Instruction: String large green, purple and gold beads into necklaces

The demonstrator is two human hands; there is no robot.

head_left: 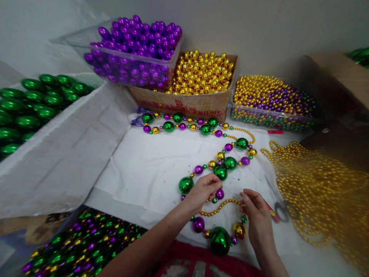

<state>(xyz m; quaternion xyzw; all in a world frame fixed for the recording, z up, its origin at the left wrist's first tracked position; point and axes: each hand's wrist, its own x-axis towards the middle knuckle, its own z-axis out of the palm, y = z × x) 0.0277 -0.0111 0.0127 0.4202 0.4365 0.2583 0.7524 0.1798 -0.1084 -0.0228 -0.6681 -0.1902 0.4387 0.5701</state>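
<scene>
A strand of large green, purple and gold beads lies on the white cloth (150, 165), in front of me. My left hand (206, 188) is closed in a pinch just below a green bead (220, 173), beside a purple bead (219, 193). What its fingertips hold is too small to make out. My right hand (257, 209) pinches the end of a gold bead chain (216, 212). Below the chain, close to my body, lie a big green bead (220, 241), a purple bead (198, 224) and a gold bead (239, 231).
A purple bead bin (115, 54), a gold bead carton (184, 105) and a mixed bead tub (259, 111) line the back. Green beads (29, 109) fill a box at left. Scissors (281, 211) and piled gold chains (323, 192) lie at right; finished-looking strands (83, 242) sit lower left.
</scene>
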